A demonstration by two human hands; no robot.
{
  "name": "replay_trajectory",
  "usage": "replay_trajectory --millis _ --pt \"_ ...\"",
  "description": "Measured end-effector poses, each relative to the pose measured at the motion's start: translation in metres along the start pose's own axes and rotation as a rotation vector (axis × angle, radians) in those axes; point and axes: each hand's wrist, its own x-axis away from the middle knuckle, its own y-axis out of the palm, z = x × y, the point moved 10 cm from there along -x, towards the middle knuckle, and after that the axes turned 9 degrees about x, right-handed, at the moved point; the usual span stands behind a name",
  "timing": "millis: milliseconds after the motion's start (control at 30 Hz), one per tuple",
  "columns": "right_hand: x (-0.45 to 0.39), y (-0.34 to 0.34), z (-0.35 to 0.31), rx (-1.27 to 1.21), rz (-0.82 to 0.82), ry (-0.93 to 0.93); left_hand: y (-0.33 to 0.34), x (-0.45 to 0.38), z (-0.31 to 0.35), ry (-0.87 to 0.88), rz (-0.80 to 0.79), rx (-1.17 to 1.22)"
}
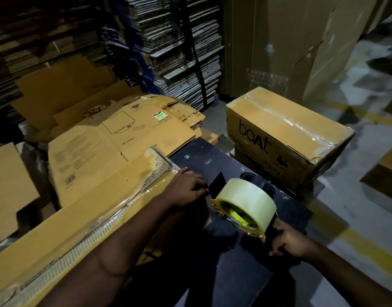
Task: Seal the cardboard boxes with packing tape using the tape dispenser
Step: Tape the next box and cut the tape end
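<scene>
Down at the near edge of the dark table (212, 156), I am holding the tape dispenser (246, 202) with my right hand (290, 242), fingers curling tight around its handle at the lower end. A roll of clear tape (243, 196) is sitting on the dispenser's yellow hub, just above that hand. My left hand (188, 187) is reaching to the dispenser's front end, fingers bunching together at the black flap (217, 182); whether they are pinching the tape end I cannot tell. Beside my left forearm, a flattened box (80, 209) is lying with a torn, taped edge showing its ribbing. Further right, a sealed box (288, 138) marked "boAt" is resting beyond the table, clear tape shining along its top seam. Flat printed cardboard (115, 138) is lying to the left.
</scene>
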Motion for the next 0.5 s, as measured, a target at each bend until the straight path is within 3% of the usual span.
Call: replay_trajectory --millis 67,267,500 --pt "0.002 0.005 -0.006 0.148 -0.018 0.0 -0.001 0.0 -0.001 -0.004 0.019 0.012" --pt "-0.005 0.005 -0.006 0.033 0.045 0.066 -0.002 0.001 -0.001 0.009 0.068 0.075" --pt "-0.016 0.006 0.003 0.07 0.087 0.115 -0.001 0.001 -0.004 -0.006 0.079 0.089"
